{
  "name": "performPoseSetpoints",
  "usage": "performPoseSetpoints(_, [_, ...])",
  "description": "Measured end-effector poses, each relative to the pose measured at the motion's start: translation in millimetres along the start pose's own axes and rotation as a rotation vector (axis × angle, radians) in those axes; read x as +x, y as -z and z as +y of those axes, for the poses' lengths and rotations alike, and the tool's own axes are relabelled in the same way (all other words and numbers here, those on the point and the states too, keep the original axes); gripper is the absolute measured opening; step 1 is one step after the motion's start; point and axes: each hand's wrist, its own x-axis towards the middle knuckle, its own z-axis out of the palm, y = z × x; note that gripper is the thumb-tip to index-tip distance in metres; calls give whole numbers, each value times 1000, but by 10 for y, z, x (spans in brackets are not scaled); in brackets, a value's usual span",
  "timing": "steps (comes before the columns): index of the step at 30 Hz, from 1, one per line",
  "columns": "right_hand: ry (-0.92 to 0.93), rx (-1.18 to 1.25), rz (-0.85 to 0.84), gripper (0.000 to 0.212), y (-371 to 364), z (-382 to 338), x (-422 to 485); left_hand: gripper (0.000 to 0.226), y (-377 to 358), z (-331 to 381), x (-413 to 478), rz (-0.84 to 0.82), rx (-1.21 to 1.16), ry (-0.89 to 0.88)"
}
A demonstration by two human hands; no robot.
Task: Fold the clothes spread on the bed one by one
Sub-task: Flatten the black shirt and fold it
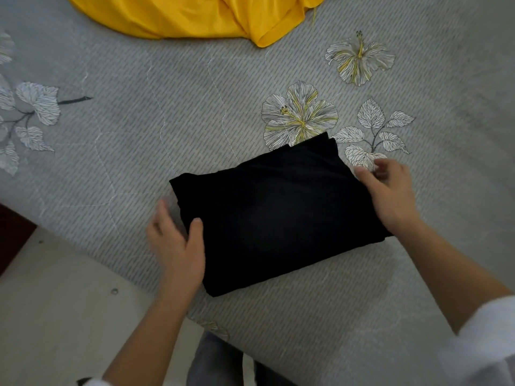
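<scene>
As laid on grey quilted bedspread (139, 121), floral print, close to near edge: black garment (278, 215), matte soft cloth, folded to thick rectangle. Left hand (175, 240) clasps left edge, thumb on top, fingers alongside. Right hand (387, 190) clasps right edge, fingers curled, blurred. Hands well apart. Yellow garment (195, 15), glossy, rumpled, far side.
</scene>
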Motion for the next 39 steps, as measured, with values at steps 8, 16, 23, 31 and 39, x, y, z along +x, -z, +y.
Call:
performPoseSetpoints(8, [-92,165,-227,55,-52,-134,-142,32,144,91,-93,-253,-240,292])
performPoseSetpoints(16, [-308,369,-516,30,151,-207,-568,27,245,98,-189,-407,-325,415])
performPoseSetpoints(23, [-404,489,-278,22,901,100,-1455,46,548,692,-677,-619,-164,198])
performPoseSetpoints(31, [-512,678,48,36,1953,607,-2791,58,368,1590,-1514,-956,44,23])
performPoseSetpoints(39, [-570,867,323,40,2735,1431,-3949,64,-203,2263,-2755,-1223,228,-220])
